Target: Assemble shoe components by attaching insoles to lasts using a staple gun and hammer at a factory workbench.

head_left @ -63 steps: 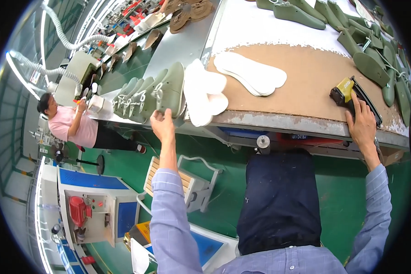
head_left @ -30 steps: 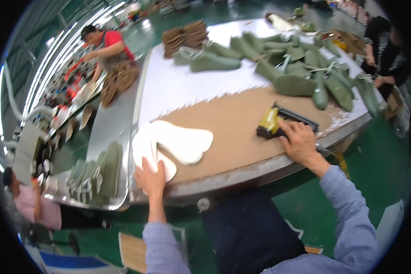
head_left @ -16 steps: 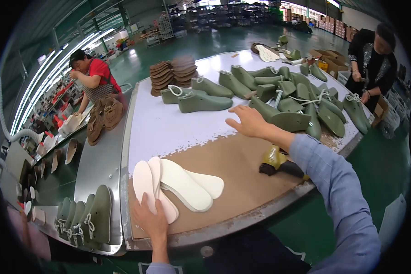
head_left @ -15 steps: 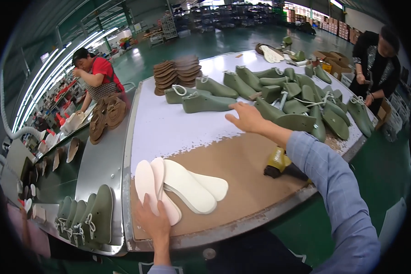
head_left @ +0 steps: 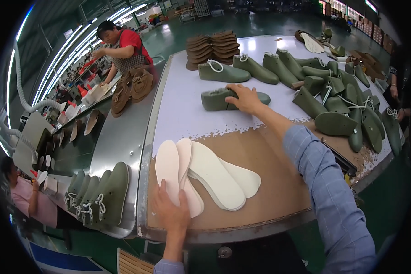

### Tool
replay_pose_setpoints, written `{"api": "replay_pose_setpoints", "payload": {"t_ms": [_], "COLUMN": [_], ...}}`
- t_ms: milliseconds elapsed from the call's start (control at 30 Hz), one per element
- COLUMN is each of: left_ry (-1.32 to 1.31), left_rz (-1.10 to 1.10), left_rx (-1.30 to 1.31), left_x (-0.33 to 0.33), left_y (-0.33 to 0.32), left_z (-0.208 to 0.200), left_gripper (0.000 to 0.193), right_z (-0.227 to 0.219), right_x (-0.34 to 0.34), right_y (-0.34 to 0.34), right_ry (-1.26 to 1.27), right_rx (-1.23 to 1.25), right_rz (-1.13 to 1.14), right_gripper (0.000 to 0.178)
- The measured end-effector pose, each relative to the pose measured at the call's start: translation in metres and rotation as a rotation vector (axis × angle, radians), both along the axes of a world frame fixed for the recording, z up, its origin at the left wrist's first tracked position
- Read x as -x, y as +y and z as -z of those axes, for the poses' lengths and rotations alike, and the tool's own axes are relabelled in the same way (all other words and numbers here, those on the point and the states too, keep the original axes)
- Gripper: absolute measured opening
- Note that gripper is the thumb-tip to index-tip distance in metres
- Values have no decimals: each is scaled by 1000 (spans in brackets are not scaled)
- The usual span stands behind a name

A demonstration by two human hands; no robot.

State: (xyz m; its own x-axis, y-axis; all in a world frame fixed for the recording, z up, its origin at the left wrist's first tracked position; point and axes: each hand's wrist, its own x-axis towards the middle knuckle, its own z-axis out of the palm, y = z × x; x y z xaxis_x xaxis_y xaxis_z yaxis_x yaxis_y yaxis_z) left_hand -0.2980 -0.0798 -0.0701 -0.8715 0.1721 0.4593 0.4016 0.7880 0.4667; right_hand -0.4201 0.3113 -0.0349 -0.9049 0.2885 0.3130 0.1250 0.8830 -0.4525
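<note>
My right hand (head_left: 244,98) is closed over a green shoe last (head_left: 213,99) lying on the white tabletop, its thumb and fingers across the middle. Part of that last is hidden by the hand. Nearer me, the fingers of my left hand (head_left: 171,210) close around the lower end of a pale pink insole (head_left: 168,160). More pink insoles lie partly under it. Cream-white insoles (head_left: 217,176) fan out just to its right on the brown board.
Many green lasts (head_left: 335,123) with white cords crowd the table's right side. Stacked brown pieces (head_left: 212,48) stand at the back. More lasts (head_left: 114,192) and brown shoes (head_left: 132,89) sit on the metal bench at left. Co-workers are at left (head_left: 128,45) and far right.
My right hand has come down onto the green last and gripped it, shifting it away from the last behind. My left hand stays at the pink insole. The view has turned.
</note>
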Motion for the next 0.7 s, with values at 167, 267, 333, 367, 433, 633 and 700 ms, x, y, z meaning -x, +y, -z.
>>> {"api": "replay_pose_setpoints", "payload": {"t_ms": [167,267,333,367,433,633,700], "left_ry": [73,162,226,319,428,-97,-163], "left_rz": [18,53,79,103,152,242,224], "left_rx": [-35,-106,-157,-220,-286,-1113,-1053], "left_x": [-1,-3,-7,-11,-26,-138,-177], "left_y": [2,-2,-4,-3,4,17,7], "left_z": [-2,-3,-1,-2,-11,-32,-24], "left_gripper": [65,70,73,71,69,39,32], "right_z": [-6,-11,-32,-23,-16,-13,-30], "right_x": [-82,-135,-167,-187,-212,-288,-319], "right_y": [46,55,7,-16,-28,-102,-120], "right_ry": [19,-115,-264,-121,-2,58,-35], "right_rx": [-8,332,170,77,156,322,453], "right_rz": [-339,-282,-31,-5,-89,-111,-64], "right_gripper": [47,51,64,67,51,19,19]}}
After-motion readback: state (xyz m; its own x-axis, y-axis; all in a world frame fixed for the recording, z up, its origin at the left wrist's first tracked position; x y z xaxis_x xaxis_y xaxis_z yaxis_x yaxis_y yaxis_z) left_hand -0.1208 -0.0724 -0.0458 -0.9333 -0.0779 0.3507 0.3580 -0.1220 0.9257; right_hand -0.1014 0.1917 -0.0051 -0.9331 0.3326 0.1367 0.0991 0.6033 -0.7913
